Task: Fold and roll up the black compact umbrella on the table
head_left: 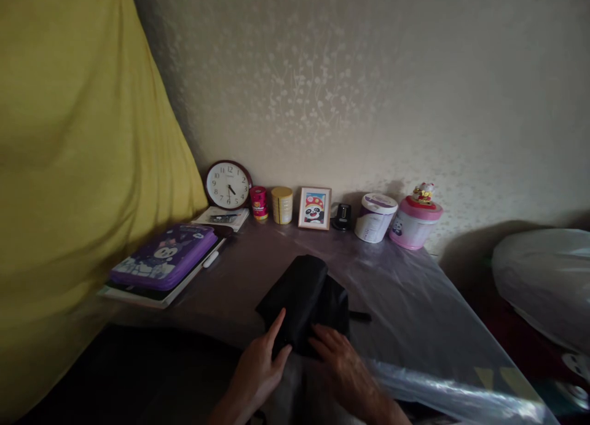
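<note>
A black folding umbrella (299, 296) lies closed on the table near its front edge, its loose cloth panels spread to both sides and a short strap (360, 316) sticking out to the right. My left hand (260, 366) holds its near left side, thumb and forefinger apart against the dark cloth. On the near right side, the bent fingers of my right hand (338, 357) grip a fold of the cloth. The umbrella's near end is hidden between my hands and in shadow.
Along the wall stand a clock (229, 185), a pink can (259, 203), a yellow-lidded tub (282, 205), a framed panda picture (314, 208), a small black device (342, 217), a white tub (375, 218) and a pink tub (415, 223) bearing a figurine. A purple case (163, 257) lies left, beside a yellow curtain (83, 136).
</note>
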Demonstrator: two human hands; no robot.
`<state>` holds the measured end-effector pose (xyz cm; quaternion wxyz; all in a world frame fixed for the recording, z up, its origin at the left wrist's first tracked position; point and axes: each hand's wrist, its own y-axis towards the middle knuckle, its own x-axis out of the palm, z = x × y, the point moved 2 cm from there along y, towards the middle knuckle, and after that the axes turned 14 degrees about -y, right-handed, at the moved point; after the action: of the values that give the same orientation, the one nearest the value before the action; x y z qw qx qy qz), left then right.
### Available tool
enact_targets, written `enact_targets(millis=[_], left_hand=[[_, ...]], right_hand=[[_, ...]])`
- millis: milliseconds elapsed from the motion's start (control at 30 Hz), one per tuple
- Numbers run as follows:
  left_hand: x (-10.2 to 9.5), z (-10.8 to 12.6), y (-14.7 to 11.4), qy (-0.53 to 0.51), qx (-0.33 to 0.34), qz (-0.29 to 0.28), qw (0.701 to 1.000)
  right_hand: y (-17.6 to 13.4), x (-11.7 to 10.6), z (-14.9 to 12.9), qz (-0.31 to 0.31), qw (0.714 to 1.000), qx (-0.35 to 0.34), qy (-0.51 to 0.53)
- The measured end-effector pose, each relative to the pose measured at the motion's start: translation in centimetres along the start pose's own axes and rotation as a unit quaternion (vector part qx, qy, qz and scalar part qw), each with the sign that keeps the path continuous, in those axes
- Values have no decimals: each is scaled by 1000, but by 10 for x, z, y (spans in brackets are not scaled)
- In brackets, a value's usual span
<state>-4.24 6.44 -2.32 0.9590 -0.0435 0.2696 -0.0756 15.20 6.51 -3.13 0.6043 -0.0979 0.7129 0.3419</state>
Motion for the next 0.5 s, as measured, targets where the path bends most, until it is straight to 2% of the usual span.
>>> enact_targets(millis=[100, 167, 200, 267, 333, 367, 500], left_hand=[[1, -1, 0, 13, -4, 3, 1000], [1, -3, 0, 20, -9, 5, 1000], [1, -3, -1, 20, -10, 6, 1000], [2, -4, -1, 10, -6, 6, 1000], [2, -5, -1, -5, 4, 4, 1000], [2, -5, -1, -9, 8, 3, 1000], [3, -7, 0, -6, 5, 5, 1000]], right_hand=[[-13, -19, -20, -54, 988, -83, 118], [-14, -33, -16, -77, 973, -98, 192], [-13, -40, -7, -64, 977, -61, 196], [-11, -47, 20, -13, 987, 61, 151], [-12, -46, 47, 29, 988, 127, 82], [-14, -41, 58, 41, 987, 146, 45], [-26, -15, 77, 35, 991, 125, -24]])
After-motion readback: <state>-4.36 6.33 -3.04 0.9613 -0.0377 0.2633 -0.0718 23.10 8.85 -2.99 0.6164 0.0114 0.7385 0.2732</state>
